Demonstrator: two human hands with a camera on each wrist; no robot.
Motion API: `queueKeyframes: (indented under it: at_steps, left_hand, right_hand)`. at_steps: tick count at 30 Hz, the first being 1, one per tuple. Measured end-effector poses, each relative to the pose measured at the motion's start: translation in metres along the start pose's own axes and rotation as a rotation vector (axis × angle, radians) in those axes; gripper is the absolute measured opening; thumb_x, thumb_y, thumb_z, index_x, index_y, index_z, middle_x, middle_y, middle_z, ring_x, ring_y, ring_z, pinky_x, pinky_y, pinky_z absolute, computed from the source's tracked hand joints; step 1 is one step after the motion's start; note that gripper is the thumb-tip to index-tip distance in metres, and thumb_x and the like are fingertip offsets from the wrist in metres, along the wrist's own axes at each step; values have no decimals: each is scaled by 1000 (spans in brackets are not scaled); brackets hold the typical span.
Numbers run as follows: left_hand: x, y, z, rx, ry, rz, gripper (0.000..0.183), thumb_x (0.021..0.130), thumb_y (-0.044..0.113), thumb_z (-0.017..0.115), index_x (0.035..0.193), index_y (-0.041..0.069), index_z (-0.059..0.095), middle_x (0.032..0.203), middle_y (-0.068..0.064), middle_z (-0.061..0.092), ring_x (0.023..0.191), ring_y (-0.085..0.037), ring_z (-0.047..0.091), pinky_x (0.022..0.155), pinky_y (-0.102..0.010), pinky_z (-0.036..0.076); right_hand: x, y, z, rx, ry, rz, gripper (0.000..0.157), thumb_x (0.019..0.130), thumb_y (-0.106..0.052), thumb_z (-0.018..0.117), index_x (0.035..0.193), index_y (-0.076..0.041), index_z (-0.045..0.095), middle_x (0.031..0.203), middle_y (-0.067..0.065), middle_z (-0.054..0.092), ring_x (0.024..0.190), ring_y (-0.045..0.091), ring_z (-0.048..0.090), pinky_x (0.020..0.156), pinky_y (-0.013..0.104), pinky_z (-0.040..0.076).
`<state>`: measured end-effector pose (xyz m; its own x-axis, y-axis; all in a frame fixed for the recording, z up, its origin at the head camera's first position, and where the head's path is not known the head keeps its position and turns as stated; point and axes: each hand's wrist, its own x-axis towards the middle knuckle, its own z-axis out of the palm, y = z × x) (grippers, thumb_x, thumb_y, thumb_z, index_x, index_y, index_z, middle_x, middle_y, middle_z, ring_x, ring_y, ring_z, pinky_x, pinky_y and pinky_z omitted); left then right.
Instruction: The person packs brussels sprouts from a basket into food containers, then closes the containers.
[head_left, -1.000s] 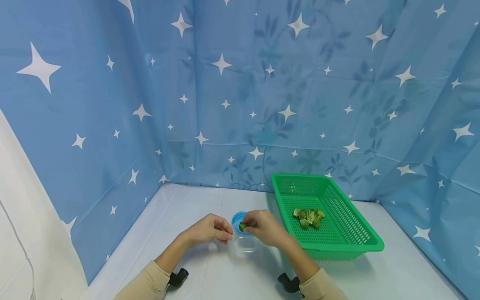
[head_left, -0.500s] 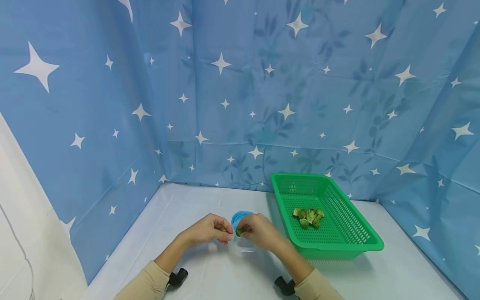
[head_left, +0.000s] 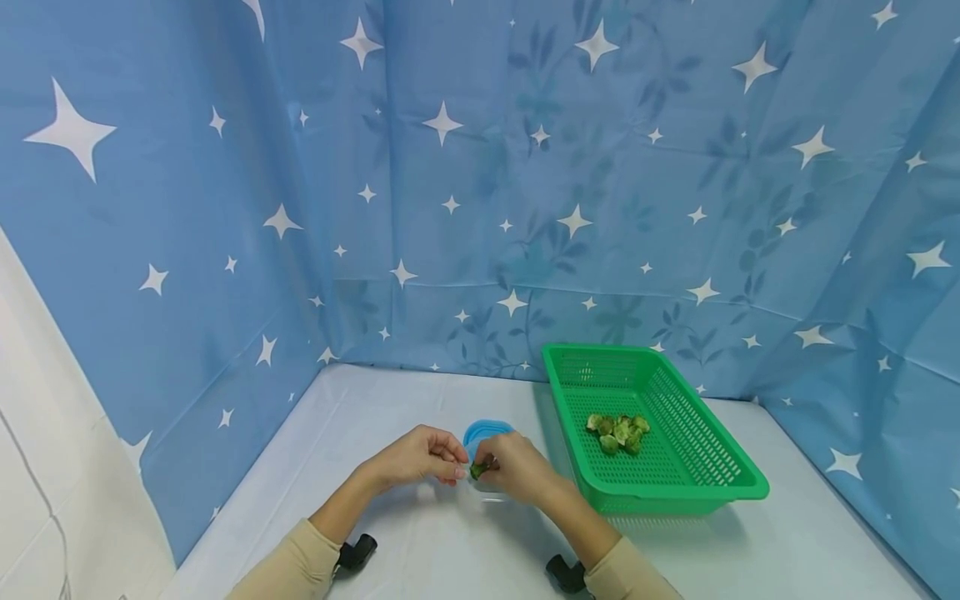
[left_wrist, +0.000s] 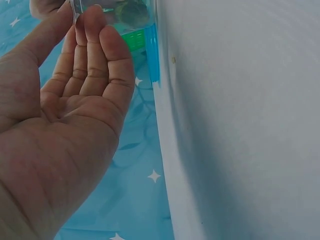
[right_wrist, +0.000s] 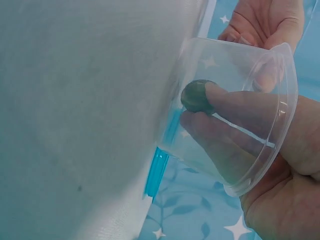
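A small clear plastic container stands on the white table between my hands. At its left rim my left hand pinches the edge; the left wrist view shows the thumb and fingertips on either side of the wall. My right hand reaches down into the container and holds a Brussels sprout between thumb and fingers, low near the bottom. Just behind the container lies a round blue lid, partly covered by the right hand in the head view.
To the right stands a green perforated basket with several Brussels sprouts in it. A blue curtain with white stars hangs behind and at both sides of the white table.
My right hand has moved down and slightly left, taking the Brussels sprout from above the container into it. The left hand has stayed at the rim.
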<state>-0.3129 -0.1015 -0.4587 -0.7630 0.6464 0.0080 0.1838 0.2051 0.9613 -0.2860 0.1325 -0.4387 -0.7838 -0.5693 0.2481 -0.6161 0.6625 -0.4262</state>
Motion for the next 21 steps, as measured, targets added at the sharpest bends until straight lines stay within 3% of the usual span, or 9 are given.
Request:
queueKeyframes:
  at_steps: [11,21]
  left_hand:
    - [0,-1,-1,8,-8,8,31,94,19,79,114,-4,71,88,-1,75,80,-17,71,79,-36,62]
    - [1,-2,-1,2,-4,10,25,94,18,79,110,0,73,88,-3,75,81,-20,72,80,-38,62]
  right_hand:
    - [1,1,3,-33,-15,17,10,84,2,83,84,-7,77,83,1,76,76,5,67,67,16,55]
    - [1,-1,1,-49,-9,16,9,85,1,83,87,-6,78,84,2,77,75,5,66,68,19,57]
